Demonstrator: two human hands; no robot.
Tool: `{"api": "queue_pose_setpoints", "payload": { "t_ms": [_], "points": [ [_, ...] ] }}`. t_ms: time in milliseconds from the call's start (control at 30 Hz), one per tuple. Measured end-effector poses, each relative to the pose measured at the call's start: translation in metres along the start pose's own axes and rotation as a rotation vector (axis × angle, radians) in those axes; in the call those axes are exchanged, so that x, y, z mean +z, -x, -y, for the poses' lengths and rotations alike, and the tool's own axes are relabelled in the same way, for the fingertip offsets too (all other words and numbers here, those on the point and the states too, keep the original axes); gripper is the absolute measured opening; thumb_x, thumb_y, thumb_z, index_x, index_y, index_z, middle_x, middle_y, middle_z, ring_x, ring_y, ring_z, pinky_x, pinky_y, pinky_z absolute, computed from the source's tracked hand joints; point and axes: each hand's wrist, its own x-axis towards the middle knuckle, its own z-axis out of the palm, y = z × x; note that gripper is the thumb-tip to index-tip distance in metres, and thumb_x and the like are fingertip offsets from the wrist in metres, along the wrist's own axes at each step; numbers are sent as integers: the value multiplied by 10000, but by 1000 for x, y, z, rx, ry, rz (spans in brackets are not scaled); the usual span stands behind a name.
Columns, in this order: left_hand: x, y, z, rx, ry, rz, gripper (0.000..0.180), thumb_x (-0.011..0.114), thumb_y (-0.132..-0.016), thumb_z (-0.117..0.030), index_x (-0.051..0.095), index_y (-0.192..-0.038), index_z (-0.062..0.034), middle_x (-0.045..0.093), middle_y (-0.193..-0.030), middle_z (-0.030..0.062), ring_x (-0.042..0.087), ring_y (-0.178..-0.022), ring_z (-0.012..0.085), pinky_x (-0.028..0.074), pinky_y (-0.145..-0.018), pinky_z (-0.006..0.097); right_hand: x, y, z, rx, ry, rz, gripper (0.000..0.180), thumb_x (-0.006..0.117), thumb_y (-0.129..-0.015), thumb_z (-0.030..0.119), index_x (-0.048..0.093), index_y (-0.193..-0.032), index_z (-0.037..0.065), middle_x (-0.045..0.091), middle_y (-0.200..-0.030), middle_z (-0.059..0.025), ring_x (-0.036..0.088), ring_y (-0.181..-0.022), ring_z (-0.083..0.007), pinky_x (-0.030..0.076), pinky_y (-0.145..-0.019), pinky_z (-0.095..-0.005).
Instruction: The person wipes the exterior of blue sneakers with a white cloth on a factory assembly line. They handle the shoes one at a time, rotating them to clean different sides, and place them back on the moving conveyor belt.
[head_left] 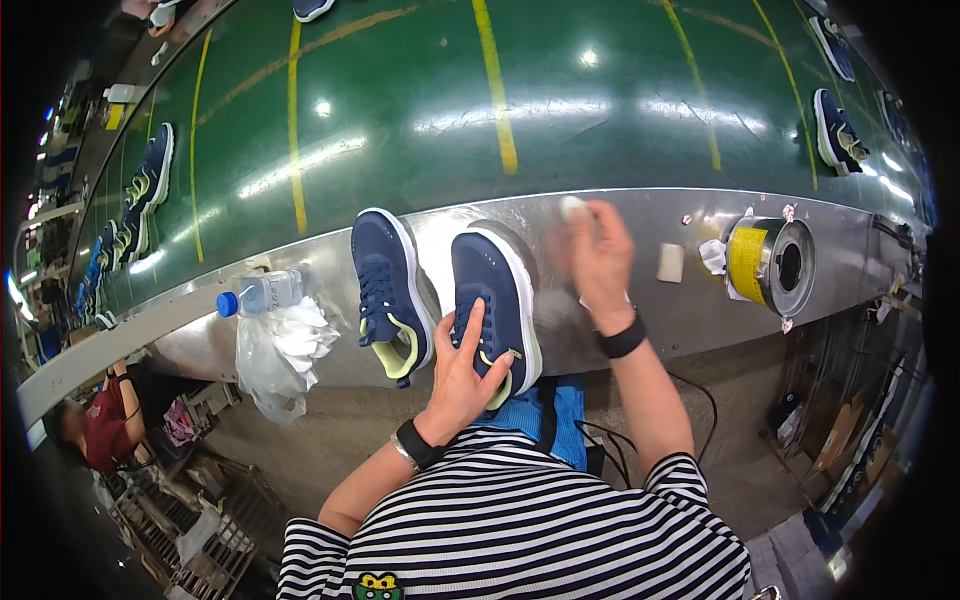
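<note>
A navy sneaker [497,283] with a white sole and lime lining lies on the metal ledge, toe pointing away from me. My left hand [462,388] grips it around the laces and collar, thumb and fingers spread over the upper. Its mate, another navy sneaker [375,262], lies just to the left, untouched. Right of the held shoe, above the ledge, my right hand [604,262] is partly smeared by motion. Its fingers pinch a small white wad [572,204], whose exact kind I cannot make out.
Beyond the metal ledge [640,330] runs a green conveyor belt [400,110] with yellow lines and more sneakers [838,135]. On the right stand an open metal can [770,266] and a whitish block [671,262]. A bottle [262,293] and a plastic bag [270,370] with white wads sit left.
</note>
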Motion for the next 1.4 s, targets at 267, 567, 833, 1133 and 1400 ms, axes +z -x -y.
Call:
{"api": "queue_pose_setpoints", "payload": {
  "t_ms": [267, 567, 833, 1133, 1400],
  "points": [
    [-6, 0, -4, -14, 38, 18, 744, 690, -747, -229, 306, -1373, -112, 287, -1250, 318, 386, -1123, 451, 387, -922, 428, -59, -11, -57, -121, 733, 73, 250, 636, -759, 128, 569, -997, 97, 543, -984, -98, 492, -918, -299, 392, -807, -410],
    [-8, -9, -7, 10, -66, 65, 925, 737, -706, -261, 160, -1398, -49, 253, -1265, 325, 368, -1138, 468, 382, -929, 441, 3, 67, 11, -244, 200, 585, 567, 551, -814, 213, 367, -1317, 28, 326, -1376, -177, 243, -1304, -347, 195, -1064, -426],
    [-7, 0, 3, -8, -70, 128, 989, 779, -650, -282, 175, -1393, -37, 258, -1281, 290, 336, -1168, 428, 337, -972, 419, -54, 123, 23, 502, 168, 850, 318, 508, -881, 204, 549, -1135, 17, 560, -1115, -189, 532, -1055, -319, 413, -900, -355],
    [-2, -3, 2, 121, -111, 93, 966, 762, -674, -206, 143, -1395, -29, 241, -1274, 312, 359, -1149, 455, 370, -949, 419, -17, 148, 14, 33, -21, 459, 416, 558, -838, 134, 482, -1229, 13, 403, -1328, -177, 398, -1223, -302, 324, -1003, -364],
    [-8, -3, -3, 79, -31, 77, 953, 774, -657, -184, 176, -1376, -2, 261, -1277, 269, 391, -1127, 399, 351, -961, 402, -146, 89, -25, 106, 475, -420, 281, 589, -786, 43, 586, -1067, 53, 520, -953, -89, 530, -755, -165, 454, -653, -275]
  ]
}}
